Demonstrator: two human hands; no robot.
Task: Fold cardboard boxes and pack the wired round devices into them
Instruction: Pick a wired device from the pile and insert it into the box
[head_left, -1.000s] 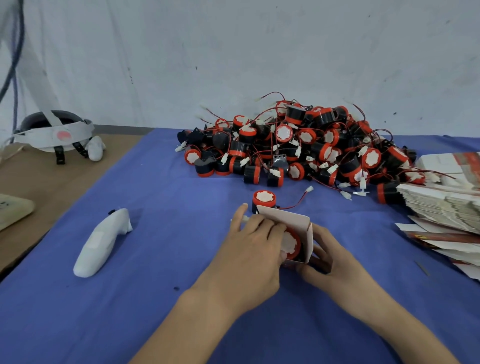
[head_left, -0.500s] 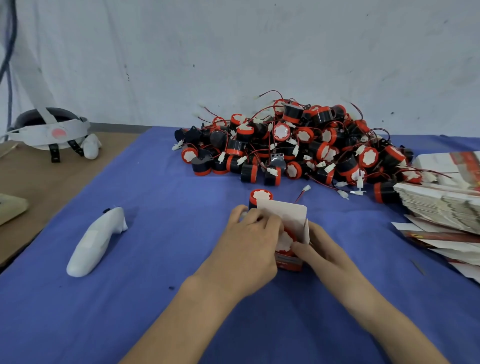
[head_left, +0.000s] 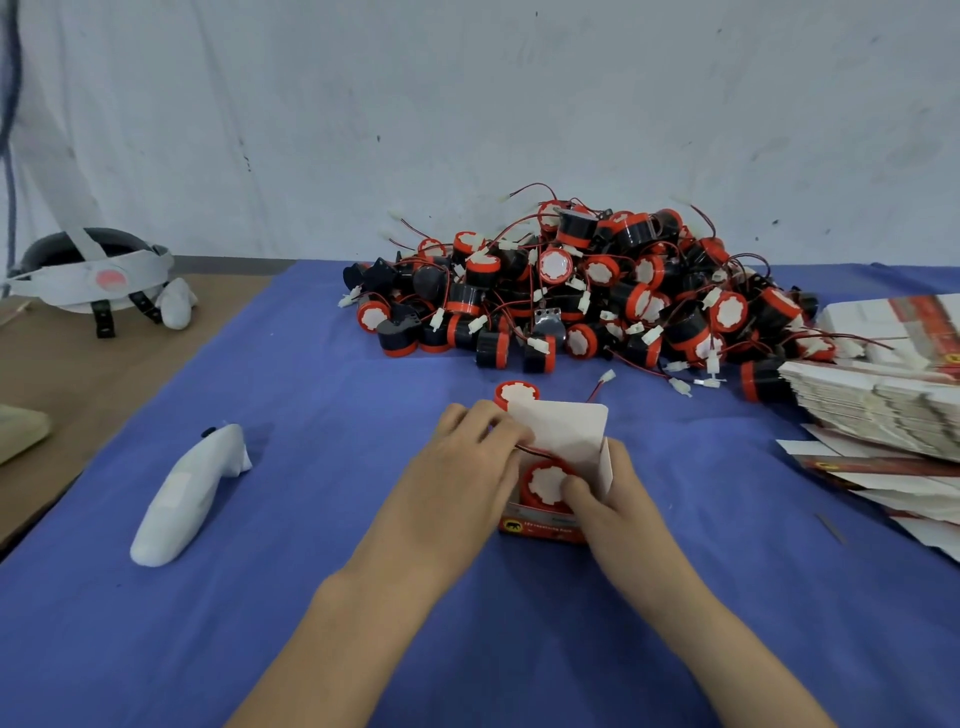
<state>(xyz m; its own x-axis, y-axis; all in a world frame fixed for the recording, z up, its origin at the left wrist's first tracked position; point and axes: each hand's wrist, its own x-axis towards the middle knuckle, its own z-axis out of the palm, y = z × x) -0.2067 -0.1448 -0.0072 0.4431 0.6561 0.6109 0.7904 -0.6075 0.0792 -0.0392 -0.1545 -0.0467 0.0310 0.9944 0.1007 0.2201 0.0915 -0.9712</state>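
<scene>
Box (head_left: 563, 434) now upright; left fingers (head_left: 491, 428) pinching wire (head_left: 527, 448); right fingers (head_left: 582, 493) gripping box; print unreadable.

We are holding the open cardboard box (head_left: 566, 428) between left grip (head_left: 457, 480) and right grip (head_left: 615, 501), right thumb pressing the round device (head_left: 543, 480) inside.

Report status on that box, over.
Left hand holds box, fingers at red wire. Right hand grips box wall, thumb on round device inside. Flap up; spare device behind box, not blocking.
</scene>
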